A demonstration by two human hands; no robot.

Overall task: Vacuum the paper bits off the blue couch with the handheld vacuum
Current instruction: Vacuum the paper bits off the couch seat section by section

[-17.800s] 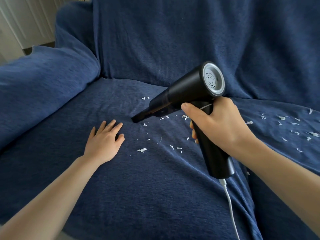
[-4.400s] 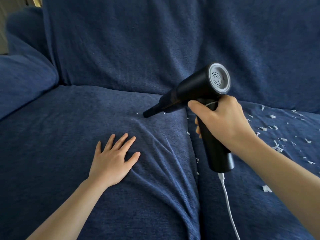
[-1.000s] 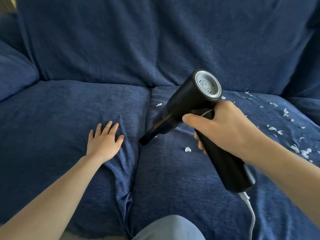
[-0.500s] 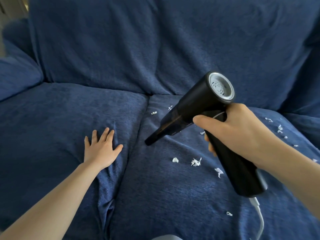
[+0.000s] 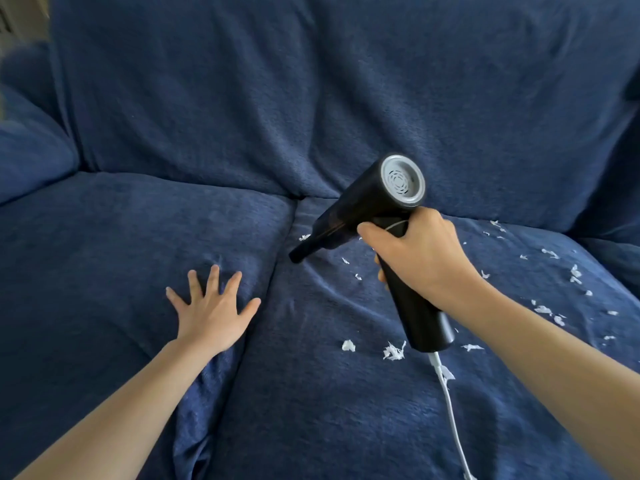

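Left hand (image 5: 213, 311) has spread flat on the blue couch (image 5: 104, 271); right hand (image 5: 420, 258) grips the black handheld vacuum (image 5: 367, 206).

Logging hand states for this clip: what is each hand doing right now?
Left hand: open, fingers spread flat on the couch.
Right hand: grips the handheld vacuum by its handle.

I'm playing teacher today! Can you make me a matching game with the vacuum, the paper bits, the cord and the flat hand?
Things:
1. handheld vacuum
2. paper bits
3. cord
4. left hand

Descriptions:
A. white, hanging from the handle's bottom
B. pressed flat on the left seat cushion
C. black, gripped by the right hand
D. white, scattered on the right cushion

Pairs: 1-C, 2-D, 3-A, 4-B
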